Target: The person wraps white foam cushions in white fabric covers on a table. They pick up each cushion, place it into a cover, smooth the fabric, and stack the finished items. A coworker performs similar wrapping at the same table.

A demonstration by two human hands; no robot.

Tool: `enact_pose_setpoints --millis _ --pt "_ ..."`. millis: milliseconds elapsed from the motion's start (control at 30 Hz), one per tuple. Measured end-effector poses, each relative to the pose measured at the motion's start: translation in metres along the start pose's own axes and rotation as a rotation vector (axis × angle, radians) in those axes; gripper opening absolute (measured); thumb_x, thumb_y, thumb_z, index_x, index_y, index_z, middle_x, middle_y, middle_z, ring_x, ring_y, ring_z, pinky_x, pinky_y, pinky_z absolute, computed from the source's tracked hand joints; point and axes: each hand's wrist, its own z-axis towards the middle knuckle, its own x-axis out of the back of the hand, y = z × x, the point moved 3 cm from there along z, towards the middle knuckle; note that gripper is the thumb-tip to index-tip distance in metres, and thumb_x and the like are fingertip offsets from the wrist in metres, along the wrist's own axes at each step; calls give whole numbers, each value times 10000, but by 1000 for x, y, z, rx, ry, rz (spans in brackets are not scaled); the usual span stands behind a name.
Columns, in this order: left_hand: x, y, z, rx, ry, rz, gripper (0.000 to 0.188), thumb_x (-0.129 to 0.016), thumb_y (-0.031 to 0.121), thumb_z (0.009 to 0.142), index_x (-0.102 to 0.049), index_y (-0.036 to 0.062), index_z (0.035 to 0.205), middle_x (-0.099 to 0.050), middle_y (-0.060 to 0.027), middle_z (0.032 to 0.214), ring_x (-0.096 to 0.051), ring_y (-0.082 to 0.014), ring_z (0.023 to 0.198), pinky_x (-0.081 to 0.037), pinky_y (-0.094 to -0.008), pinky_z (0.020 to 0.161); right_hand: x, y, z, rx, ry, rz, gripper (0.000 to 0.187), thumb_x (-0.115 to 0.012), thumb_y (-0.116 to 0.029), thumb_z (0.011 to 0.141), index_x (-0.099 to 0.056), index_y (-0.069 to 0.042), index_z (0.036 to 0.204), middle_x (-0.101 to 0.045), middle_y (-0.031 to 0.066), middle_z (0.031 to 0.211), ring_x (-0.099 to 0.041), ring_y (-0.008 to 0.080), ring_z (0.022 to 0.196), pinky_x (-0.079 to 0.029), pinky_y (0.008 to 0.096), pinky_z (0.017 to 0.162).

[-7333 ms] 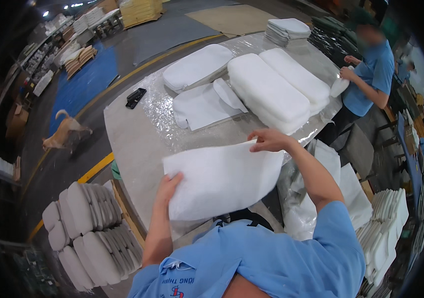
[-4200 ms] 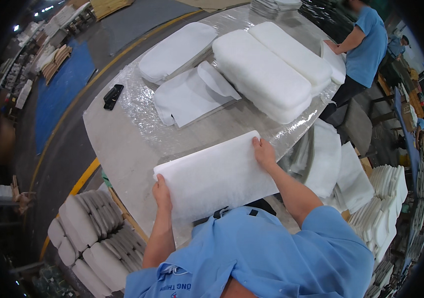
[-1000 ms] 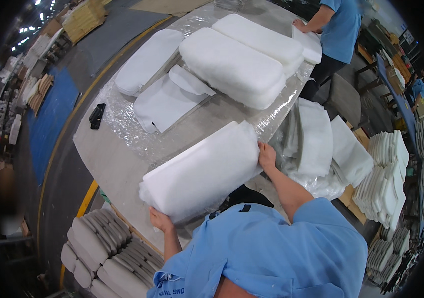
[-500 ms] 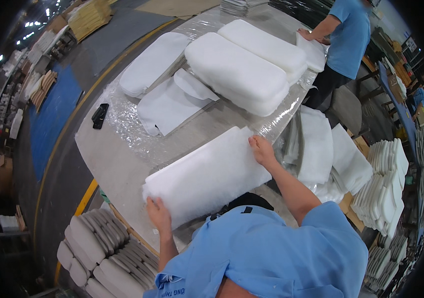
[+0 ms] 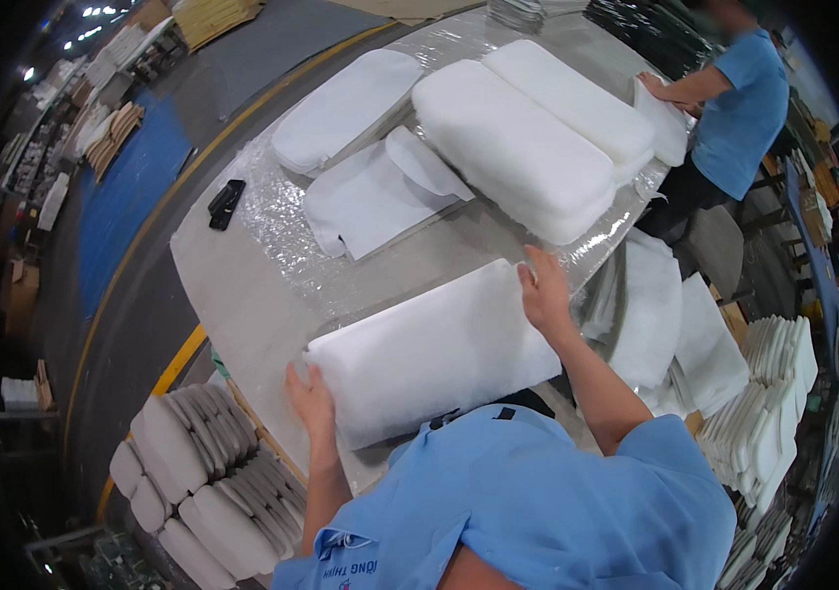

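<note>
A thick white batting pad point(image 5: 434, 354) lies on the near part of the table, close against my body. My left hand point(image 5: 313, 403) is at its left end, thumb and fingers apart, the palm side facing the pad's edge. At the pad's right end, my right hand point(image 5: 545, 295) is upright with fingers stretched out, its thumb side by the corner. Neither hand grips the pad. Beyond it lie a flat white sheet with a folded-over flap point(image 5: 370, 202), a rounded white pad point(image 5: 346, 108) and a thick stack of white pads point(image 5: 518, 147).
Clear plastic film point(image 5: 277, 231) covers part of the table point(image 5: 233, 295). A small black object point(image 5: 227, 204) rests near its left edge. Stacked grey pads point(image 5: 213, 482) stand at lower left, white stacks point(image 5: 769, 393) at right. A co-worker point(image 5: 739, 108) handles a white pad at far right.
Both hands have loosened from the pad's ends, and their fingers have spread. The pad's layers look more evenly lined up. The whole view has shifted slightly.
</note>
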Motion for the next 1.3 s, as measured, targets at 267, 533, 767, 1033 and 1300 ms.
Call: enact_pose_setpoints --millis 267,533,767,1033,1300 --pt "-34 -3 -11 158 -166 -123 708 -582 372 1064 -397 -126 1533 -487 -347 1535 -495 -452 1428 -376 -455 1195 -54 24 -19 -169 -203 -61 624 -584 -294 1065 -377 -7 1578 -483 320 1494 -510 503 1351 -424 502 1144" --pt "-14 -42 7 612 -390 -442 586 -596 459 1068 -592 -47 1364 -667 -111 1126 -615 -198 942 -506 -345 814 -19 64 -18 -550 -286 144 597 -723 -442 968 -600 -12 1364 -714 172 1038 -670 324 938 -521 420 884" --pt "-7 -62 -7 286 -247 -440 558 -595 524 1062 -658 15 1282 -679 -22 936 -567 -121 712 -464 -353 592 -3 52 -42 -293 -78 95 453 -741 -439 958 -676 -12 1097 -711 139 904 -665 260 829 -517 401 781" --pt "-10 -56 -30 693 -513 -727 417 -568 421 1103 -684 22 1129 -686 -34 912 -593 -134 777 -479 -323 685 1 69 -49 -411 -160 165 387 -715 -387 1001 -674 -6 1046 -659 64 805 -577 184 727 -481 372 714" --pt "11 -60 -35 261 -97 -670 388 -551 353 1105 -629 -2 967 -647 -67 881 -560 -174 806 -482 -366 759 -6 58 -53 -253 -78 315 351 -691 -355 1011 -676 -6 988 -646 69 790 -548 175 715 -457 377 689"
